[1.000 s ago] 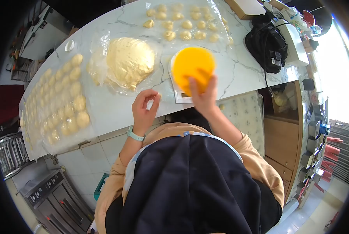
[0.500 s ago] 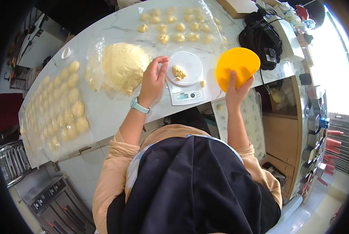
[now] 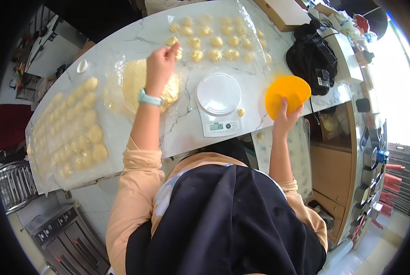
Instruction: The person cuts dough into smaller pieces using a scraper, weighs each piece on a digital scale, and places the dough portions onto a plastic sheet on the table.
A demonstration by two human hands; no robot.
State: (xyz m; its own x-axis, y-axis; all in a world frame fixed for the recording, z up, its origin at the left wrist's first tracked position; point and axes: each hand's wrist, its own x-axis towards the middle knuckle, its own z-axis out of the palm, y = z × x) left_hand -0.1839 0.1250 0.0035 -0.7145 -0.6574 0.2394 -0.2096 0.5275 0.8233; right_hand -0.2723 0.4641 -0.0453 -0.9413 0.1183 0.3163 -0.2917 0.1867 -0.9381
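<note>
My left hand [image 3: 160, 64] is closed over the far part of the table, with a small piece of dough [image 3: 179, 54] at its fingertips. Below it lies a large mass of dough [image 3: 134, 85] on plastic film, partly hidden by my wrist. My right hand [image 3: 286, 115] grips a yellow dough scraper [image 3: 285, 91] to the right of the scale. Between my hands stands a white kitchen scale [image 3: 219, 94] with a bare round platform and a lit display. A crumb of dough [image 3: 241, 112] sits at the scale's right edge.
Several dough portions [image 3: 216, 41] lie in rows on film at the far side. Rows of dough balls [image 3: 86, 119] rest under plastic at the left. A black bag [image 3: 310, 57] with cables and a white box [image 3: 342, 55] occupy the right end. A white lid [image 3: 82, 66] lies far left.
The dough piece has left the scale's platform, and my left hand has moved up and left with it. My right hand still holds the scraper, now slightly lower in view.
</note>
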